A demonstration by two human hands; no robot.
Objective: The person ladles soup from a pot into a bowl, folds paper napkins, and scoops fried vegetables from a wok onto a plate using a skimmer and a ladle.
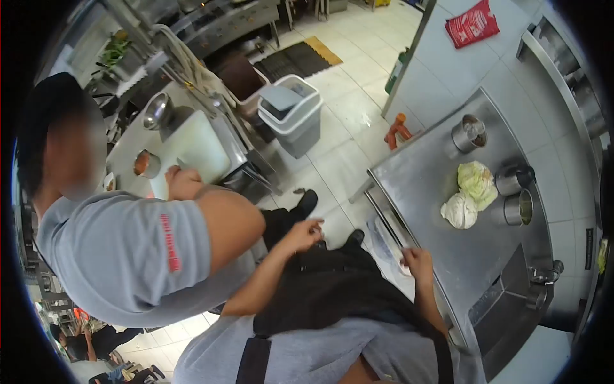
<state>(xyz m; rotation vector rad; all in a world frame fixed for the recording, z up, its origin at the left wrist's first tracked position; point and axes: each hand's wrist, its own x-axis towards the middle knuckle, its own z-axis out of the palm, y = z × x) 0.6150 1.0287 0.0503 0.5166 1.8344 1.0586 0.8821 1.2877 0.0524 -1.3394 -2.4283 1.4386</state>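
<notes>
In the head view, left hand (300, 238): half open just beside the apron (339, 281), fingers loosely bent; whether it held anything could not be told.
Right hand (419, 261): fingers curled in, close by the counter's front edge; its hold, if any, could not be told.
Counter (422, 176): nearest the right hand, stretching ahead and to its right.
Lettuce (476, 182): on the counter, ahead and to the right of the right hand, against a paler head (458, 212) that sat nearer that hand.
Pots (513, 206): two beyond the lettuce, farther right of the right hand; another farther ahead.
Sink (505, 320): to the right of the right hand.
Bin (300, 131): on the floor, well ahead of the left hand.
Co-worker (128, 256): left of the left hand, one arm reaching to a white board (198, 144).
</notes>
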